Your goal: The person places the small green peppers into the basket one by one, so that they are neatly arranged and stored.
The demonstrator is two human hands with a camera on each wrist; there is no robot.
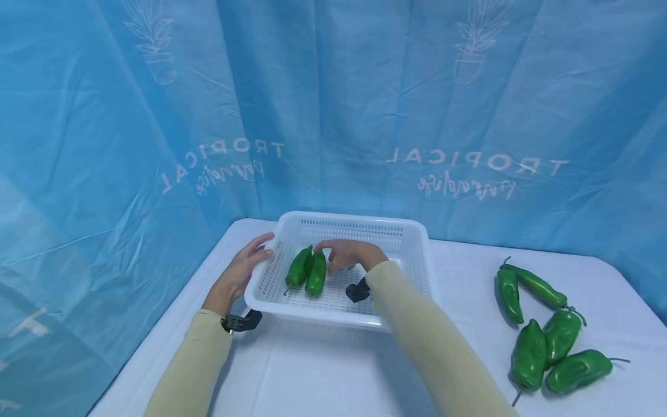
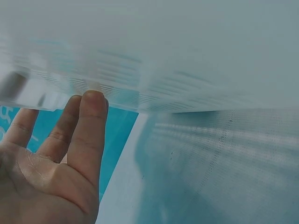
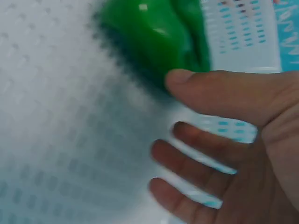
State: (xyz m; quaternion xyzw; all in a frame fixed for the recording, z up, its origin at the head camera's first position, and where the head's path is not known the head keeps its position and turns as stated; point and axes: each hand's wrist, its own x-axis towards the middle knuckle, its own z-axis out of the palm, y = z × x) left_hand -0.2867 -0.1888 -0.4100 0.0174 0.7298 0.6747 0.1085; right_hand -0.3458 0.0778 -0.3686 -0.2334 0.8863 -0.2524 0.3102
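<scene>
A white plastic basket (image 1: 323, 316) with slotted walls sits on the table. Two green peppers lie side by side in its left half: a left one (image 1: 297, 270) and a right one (image 1: 315, 279). My right hand (image 1: 346, 253) reaches into the basket, next to the right pepper. In the right wrist view, the thumb (image 3: 180, 79) meets the edge of a green pepper (image 3: 154, 32), while the other fingers stand apart and loosely extended. At the basket's left wall is my left hand (image 1: 244, 271); the left wrist view shows its fingers (image 2: 88, 126) fairly straight, tips against the wall.
On the right of the white table (image 1: 323, 376) lies a loose group of several green peppers, among them a slim one (image 1: 509, 295) and a plump one (image 1: 578, 370). Blue printed curtains (image 1: 354, 104) hang behind and along the left edge.
</scene>
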